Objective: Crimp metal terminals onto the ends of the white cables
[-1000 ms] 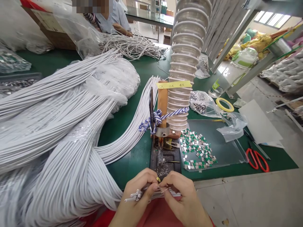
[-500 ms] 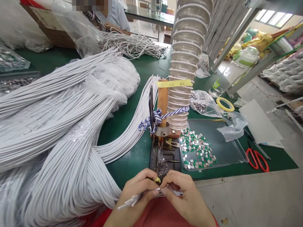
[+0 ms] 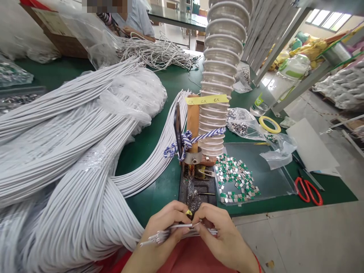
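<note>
My left hand (image 3: 163,227) is closed around a small bundle of thin white cables (image 3: 159,236), whose ends stick out to the left. My right hand (image 3: 218,231) pinches the bare wire tips of those cables just in front of the left hand's fingers. Both hands hover at the table's near edge, right before a dark soldering stand (image 3: 196,189) with solder residue. A wooden-handled soldering iron (image 3: 193,125) stands upright behind it, tied with blue-white cord to a ribbed extraction hose (image 3: 218,76).
Large bundles of white cables (image 3: 71,151) fill the left of the green table (image 3: 159,182). A clear tray (image 3: 267,178) holds several small green-and-silver parts (image 3: 236,178). Red-handled scissors (image 3: 308,189), a yellow tape roll (image 3: 269,124) and plastic bags lie to the right. Another person sits at the far side.
Both hands stayed at the near edge, shifting slightly. The cable ends in the left hand now poke further out to the left.
</note>
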`<state>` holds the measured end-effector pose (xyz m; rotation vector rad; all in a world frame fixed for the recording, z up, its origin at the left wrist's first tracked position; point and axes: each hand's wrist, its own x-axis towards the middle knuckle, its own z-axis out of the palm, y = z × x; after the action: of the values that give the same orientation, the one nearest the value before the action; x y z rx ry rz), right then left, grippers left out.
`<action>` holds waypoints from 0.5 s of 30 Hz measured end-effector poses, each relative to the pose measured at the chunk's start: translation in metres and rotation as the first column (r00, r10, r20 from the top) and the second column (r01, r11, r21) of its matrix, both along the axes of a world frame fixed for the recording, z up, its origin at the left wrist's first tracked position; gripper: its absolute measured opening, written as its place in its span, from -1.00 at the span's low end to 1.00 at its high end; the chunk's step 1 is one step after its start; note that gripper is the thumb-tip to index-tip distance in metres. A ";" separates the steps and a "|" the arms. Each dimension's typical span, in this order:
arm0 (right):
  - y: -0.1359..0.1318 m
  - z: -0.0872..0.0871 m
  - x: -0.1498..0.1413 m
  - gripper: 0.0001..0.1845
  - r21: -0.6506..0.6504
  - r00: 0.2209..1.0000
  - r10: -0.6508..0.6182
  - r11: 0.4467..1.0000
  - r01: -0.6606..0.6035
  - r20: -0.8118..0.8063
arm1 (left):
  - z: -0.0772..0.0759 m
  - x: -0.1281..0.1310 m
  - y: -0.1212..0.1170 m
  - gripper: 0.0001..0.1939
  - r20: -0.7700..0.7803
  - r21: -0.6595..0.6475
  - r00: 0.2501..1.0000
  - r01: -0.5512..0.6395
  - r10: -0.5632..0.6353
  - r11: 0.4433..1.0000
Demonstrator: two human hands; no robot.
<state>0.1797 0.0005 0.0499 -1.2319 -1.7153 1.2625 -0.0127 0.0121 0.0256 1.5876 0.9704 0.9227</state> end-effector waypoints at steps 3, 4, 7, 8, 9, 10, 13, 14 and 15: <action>-0.001 0.000 0.001 -0.83 -0.008 1.000 0.010 1.000 -0.010 -0.022 | -0.002 0.000 -0.001 -0.87 0.005 0.026 1.000 -0.011 0.010 1.000; -0.001 0.000 0.002 -0.83 -0.010 0.999 0.014 1.000 -0.015 -0.033 | -0.004 0.000 -0.001 -0.86 0.010 0.034 1.000 -0.018 0.018 0.999; -0.001 -0.002 0.003 -0.83 -0.025 0.997 0.023 0.999 -0.024 -0.070 | -0.010 0.001 -0.005 -0.85 0.023 0.035 0.998 -0.054 0.053 0.998; -0.001 -0.003 0.004 -0.83 -0.040 0.997 0.015 0.999 -0.019 -0.080 | -0.012 0.001 -0.006 -0.86 0.028 0.030 0.998 -0.063 0.062 0.998; 0.000 -0.004 0.004 -0.85 -0.064 0.996 -0.002 0.998 -0.004 -0.092 | -0.013 0.002 -0.006 -0.86 0.033 0.022 0.997 -0.068 0.067 0.997; 0.000 -0.006 0.004 -0.87 -0.095 0.994 -0.029 0.995 0.019 -0.108 | -0.014 0.002 -0.007 -0.87 0.039 0.016 0.997 -0.073 0.073 0.997; -0.001 -0.011 0.005 -0.90 -0.183 0.977 -0.117 0.979 0.084 -0.176 | -0.014 0.004 -0.008 -0.87 0.048 0.004 0.995 -0.089 0.089 0.996; -0.001 -0.013 0.005 -0.92 -0.198 0.970 -0.137 0.975 0.097 -0.199 | -0.013 0.005 -0.008 -0.87 0.048 0.005 0.994 -0.094 0.094 0.996; -0.002 -0.014 0.005 -0.95 -0.209 0.964 -0.151 0.972 0.105 -0.217 | -0.013 0.005 -0.008 -0.87 0.049 0.009 0.994 -0.100 0.099 0.995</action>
<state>0.1846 -0.0013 0.0354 -1.2305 -1.3487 1.4609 -0.0076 0.0041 0.0130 1.5310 1.0191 1.0323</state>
